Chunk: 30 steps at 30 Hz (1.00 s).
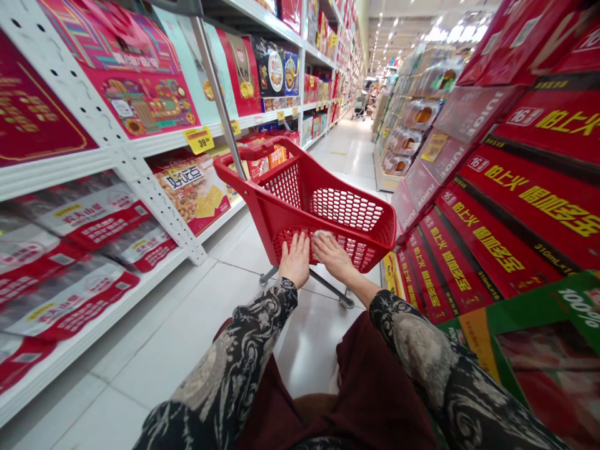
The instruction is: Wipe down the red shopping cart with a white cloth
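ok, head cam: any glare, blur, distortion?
Head view: wide-angle stretch at the edges, red cartons slanting steeply; glare on the floor tiles, bright ceiling lights; far aisle end soft; left hand, right hand and red basket fairly sharp; pale thing under the right hand too small to identify.

ok so quick headcount: one red cart [276, 209] mid-frame, with two caster wheels [347, 302] I can clearly make out under it. One left hand [295, 255] and one right hand [334, 255] near the center, so two total, plus one whitish wad [320, 235]. One metal pole [219, 94] upper left. I get four yellow price tags [199, 140] on the nearer shelf edge at left, farther ones too tiny. Red drink cases [497, 231] on the right? Several, but they overlap too much to count.
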{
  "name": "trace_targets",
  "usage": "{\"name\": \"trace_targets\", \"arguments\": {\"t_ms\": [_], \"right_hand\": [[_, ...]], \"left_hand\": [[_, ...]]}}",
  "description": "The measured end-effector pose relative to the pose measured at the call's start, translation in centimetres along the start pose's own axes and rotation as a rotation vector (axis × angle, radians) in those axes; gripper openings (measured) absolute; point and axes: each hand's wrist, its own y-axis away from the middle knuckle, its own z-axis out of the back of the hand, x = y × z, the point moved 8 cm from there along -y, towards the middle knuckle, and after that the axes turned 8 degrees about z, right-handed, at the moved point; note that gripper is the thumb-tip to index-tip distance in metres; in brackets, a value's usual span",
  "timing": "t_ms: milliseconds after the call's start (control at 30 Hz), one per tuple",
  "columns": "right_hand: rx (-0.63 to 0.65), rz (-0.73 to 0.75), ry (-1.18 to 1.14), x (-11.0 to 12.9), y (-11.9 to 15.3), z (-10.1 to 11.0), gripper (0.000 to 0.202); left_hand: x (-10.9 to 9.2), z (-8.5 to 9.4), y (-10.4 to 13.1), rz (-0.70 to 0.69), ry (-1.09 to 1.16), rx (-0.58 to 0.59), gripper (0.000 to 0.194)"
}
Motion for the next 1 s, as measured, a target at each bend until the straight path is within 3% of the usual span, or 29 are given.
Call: {"name": "trace_targets", "arguments": {"t_ms": [100, 167, 367, 467, 567, 700, 800, 867, 1000], "right_hand": [[0.042, 0.017, 0.001, 1.0, 1.7, -1.9, 0.032], [0.036, 0.028, -0.008, 1.5, 1.8, -2.1, 0.031], [-0.17, 0.012, -0.03, 1.1, -3.2, 2.5, 0.037], [-0.2, -0.006, -0.023, 0.3, -5.3, 3.2, 0.036], [-0.135, 0.026, -0.02, 0.4, -5.4, 1.5, 0.034], [-0.025, 0.057, -0.032, 1.4, -3.1, -2.1, 0.031], [0.028, 0.074, -0.048, 2.3, -2.1, -3.3, 0.03], [0.01, 0.092, -0.052, 2.7, -2.8, -2.7, 0.03], [-0.135, 0.103, -0.043, 2.8, -6.9, 0.9, 0.036]], "left_hand": [[0.9, -0.6, 0.4, 0.005, -0.011, 0.016, 0.063], [1.6, -0.8, 0.4, 0.02, -0.01, 0.01, 0.063], [3.8, 0.8, -1.1, 0.092, -0.019, -0.078, 0.059], [4.6, 1.7, -1.7, 0.12, -0.026, -0.123, 0.058], [4.9, 1.6, -1.8, 0.102, -0.034, -0.133, 0.059], [5.2, 0.1, -1.0, 0.079, -0.041, -0.08, 0.062], [5.7, -0.7, -0.5, 0.077, -0.042, -0.047, 0.063], [6.2, -0.7, -0.7, 0.084, -0.041, -0.047, 0.063], [7.4, 0.6, -1.8, 0.123, -0.044, -0.093, 0.06]]}}
